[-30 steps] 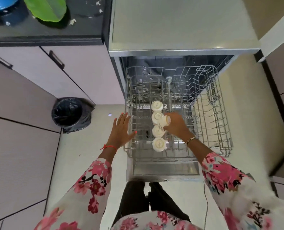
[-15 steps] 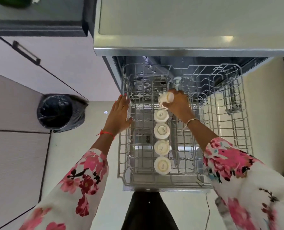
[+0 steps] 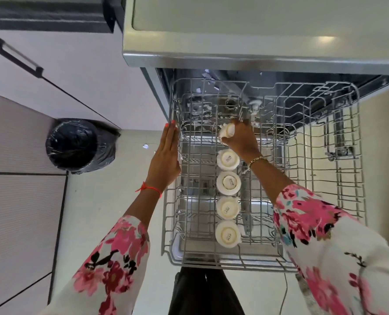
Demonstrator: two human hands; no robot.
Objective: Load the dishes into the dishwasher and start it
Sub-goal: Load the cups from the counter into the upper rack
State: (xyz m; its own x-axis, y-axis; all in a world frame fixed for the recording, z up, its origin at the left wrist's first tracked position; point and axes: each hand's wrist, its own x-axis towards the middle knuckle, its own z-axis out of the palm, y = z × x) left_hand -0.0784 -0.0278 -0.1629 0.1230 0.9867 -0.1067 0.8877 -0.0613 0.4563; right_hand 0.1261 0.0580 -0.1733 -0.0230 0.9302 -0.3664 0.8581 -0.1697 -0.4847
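The grey wire upper rack (image 3: pixel 339 201) is pulled out of the open dishwasher (image 3: pixel 257 57) below me. Several white cups (image 3: pixel 228 184) stand upside down in a row along the rack's middle. My right hand (image 3: pixel 240 138) grips one more white cup (image 3: pixel 227 131) at the far end of that row, just above the rack wires. My left hand (image 3: pixel 166 155) lies flat with straight fingers against the rack's left side rail.
A bin lined with a black bag (image 3: pixel 75 146) stands on the floor to the left, by the pale cabinet fronts (image 3: pixel 59 71). The rack's right half holds only bare wire tines. A thin cable (image 3: pixel 284 296) runs on the floor near my legs.
My right hand has carried the cup from the middle of the row to its far end. The left hand has slid forward along the rack's side rail. My view has shifted closer.
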